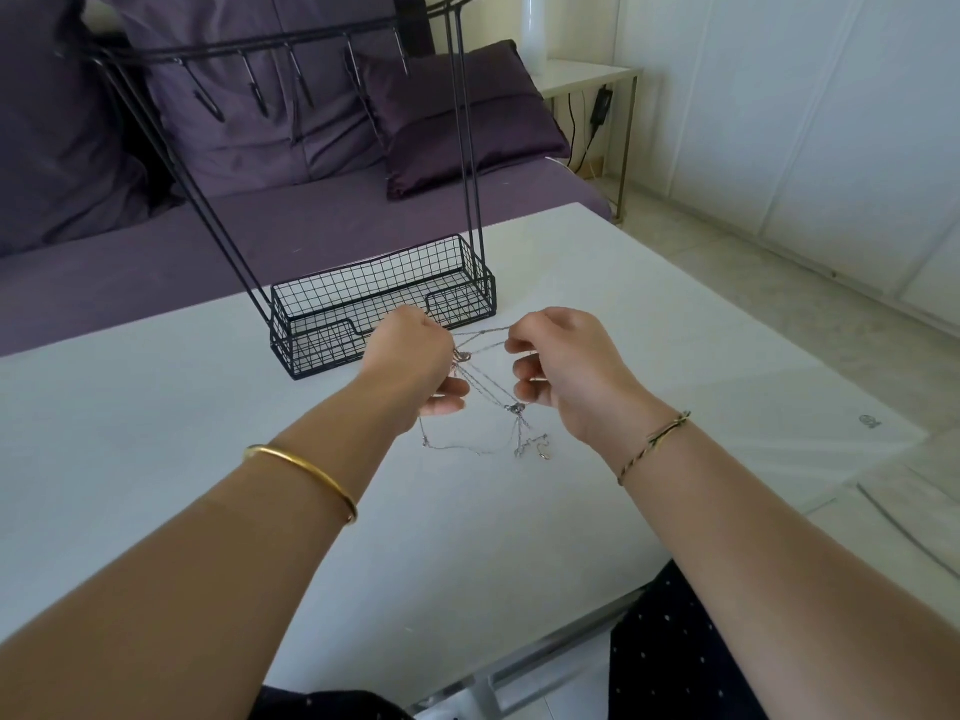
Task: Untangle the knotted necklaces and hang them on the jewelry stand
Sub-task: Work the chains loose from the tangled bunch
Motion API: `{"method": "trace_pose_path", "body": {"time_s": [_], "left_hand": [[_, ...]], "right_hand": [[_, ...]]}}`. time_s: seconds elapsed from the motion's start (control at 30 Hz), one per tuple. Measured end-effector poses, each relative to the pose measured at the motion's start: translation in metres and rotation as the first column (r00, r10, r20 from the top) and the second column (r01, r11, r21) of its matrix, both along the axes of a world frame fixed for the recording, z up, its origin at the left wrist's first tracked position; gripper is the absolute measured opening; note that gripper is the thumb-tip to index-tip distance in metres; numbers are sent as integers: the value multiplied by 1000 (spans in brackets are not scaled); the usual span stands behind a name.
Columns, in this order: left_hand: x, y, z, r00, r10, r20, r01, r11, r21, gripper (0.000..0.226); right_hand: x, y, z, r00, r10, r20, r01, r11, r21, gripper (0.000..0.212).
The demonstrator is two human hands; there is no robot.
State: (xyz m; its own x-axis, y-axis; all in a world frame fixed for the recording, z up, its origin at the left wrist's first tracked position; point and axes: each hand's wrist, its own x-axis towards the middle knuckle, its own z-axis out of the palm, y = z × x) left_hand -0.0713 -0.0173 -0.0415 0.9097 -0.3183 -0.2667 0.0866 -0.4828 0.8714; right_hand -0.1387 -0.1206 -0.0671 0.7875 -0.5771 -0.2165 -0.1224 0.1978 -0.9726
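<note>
A tangle of thin silver necklaces (493, 392) is stretched in the air between my two hands, just above the white table (182, 433). My left hand (415, 361) pinches chains on the left side of the tangle. My right hand (566, 366) pinches strands on the right. Loose ends with clasps droop onto the table below the hands. The black wire jewelry stand (384, 309) sits just beyond my hands, with a mesh basket base and a top bar of hooks (254, 85). Nothing hangs on the hooks.
A purple sofa (156, 252) with cushions runs behind the table. A small side table (587, 75) with a cable stands at the back right. The table's right edge drops to a pale tiled floor (779, 262). My dark dotted trousers (675, 657) show below the table's near edge.
</note>
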Motion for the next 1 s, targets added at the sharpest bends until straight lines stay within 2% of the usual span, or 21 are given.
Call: {"method": "trace_pose_path", "body": {"time_s": [0.13,0.27,0.4,0.57,0.73,1.0], "left_hand": [[-1,-2,4,985,64,-161,-76,995,-64,15],[4,-1,4,971,104,-213,-131,984,-117,6],[9,5,1,972,25,-234,-51,993,-109,4],[11,11,-3,940,-106,-324,67,989,-129,10],[10,14,-3,885,-142,-444,56,978,-202,11],[9,13,-1,875,-87,-477,-45,965,-259,13]], "right_hand": [[-1,1,4,999,35,-28,-31,990,134,19],[-1,-4,3,992,88,-93,-63,969,238,22],[-1,-8,2,993,73,-89,-43,953,299,23],[-2,-8,1,1000,3,14,-8,917,398,22],[-1,-10,0,998,-3,-70,17,979,201,21],[-1,-11,-4,988,28,-151,-18,998,64,17]]}}
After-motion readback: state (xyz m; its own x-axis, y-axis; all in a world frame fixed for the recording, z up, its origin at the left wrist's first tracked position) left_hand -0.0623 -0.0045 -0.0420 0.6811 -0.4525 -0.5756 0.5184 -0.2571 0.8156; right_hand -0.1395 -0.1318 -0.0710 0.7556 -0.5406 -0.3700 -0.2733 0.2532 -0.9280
